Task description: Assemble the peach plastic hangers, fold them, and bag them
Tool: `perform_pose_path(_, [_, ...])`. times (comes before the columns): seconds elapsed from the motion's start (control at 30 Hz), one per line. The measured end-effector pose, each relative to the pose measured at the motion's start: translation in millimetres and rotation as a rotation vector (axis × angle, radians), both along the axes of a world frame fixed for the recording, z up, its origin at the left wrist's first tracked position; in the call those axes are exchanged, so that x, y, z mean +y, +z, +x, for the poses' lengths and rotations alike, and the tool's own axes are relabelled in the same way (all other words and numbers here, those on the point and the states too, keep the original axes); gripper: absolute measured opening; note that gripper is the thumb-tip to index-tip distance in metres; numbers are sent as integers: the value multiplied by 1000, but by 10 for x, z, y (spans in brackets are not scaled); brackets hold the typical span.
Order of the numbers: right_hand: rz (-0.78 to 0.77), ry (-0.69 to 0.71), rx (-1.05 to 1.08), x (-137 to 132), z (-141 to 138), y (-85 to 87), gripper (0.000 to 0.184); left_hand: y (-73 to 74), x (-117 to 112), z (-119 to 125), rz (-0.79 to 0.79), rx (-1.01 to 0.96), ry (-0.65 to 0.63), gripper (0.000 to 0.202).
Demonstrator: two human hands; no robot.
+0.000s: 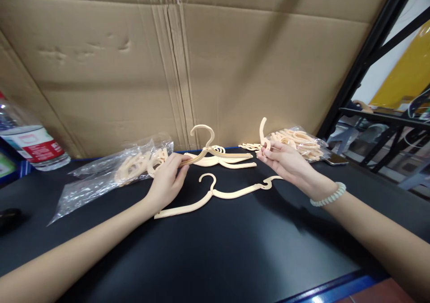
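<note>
Left hand: The left hand (169,177), left of centre, is pinching a beige plastic hanger with an upright curved hook (206,149) by its left arm.
Right hand: The right hand (285,162), right of centre, is gripping a beige plastic hook piece (263,130) between thumb and fingers; the free end is pointing toward the frame top.
Front hanger: A beige plastic hanger with spread, curved arms (231,195) is lying on the matte black tabletop (208,258), mid-frame, below both held parts.
Long axis: The front hanger is running from lower left to upper right.
Governing relation: Its right end is lying below and slightly left of the right fingers, the right hand being nearer; its left end is lying near the left wrist.
End part: A beige curved piece (268,184) is meeting the right end; whether they are joined cannot be told.
Bagged stock: Transparent plastic bags of beige parts are lying left (90,200) and right (297,144).
</note>
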State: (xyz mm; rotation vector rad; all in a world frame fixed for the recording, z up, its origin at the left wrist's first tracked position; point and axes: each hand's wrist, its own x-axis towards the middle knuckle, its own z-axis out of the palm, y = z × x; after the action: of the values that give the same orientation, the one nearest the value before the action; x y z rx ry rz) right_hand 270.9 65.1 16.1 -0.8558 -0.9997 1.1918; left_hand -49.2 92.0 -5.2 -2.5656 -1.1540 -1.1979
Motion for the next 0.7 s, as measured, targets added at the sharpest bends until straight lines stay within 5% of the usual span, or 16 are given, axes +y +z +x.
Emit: perform_pose_path(0.7, [0,-4,-234,0,-8,-81,20,8,-14,7,-22,-15,-7,16])
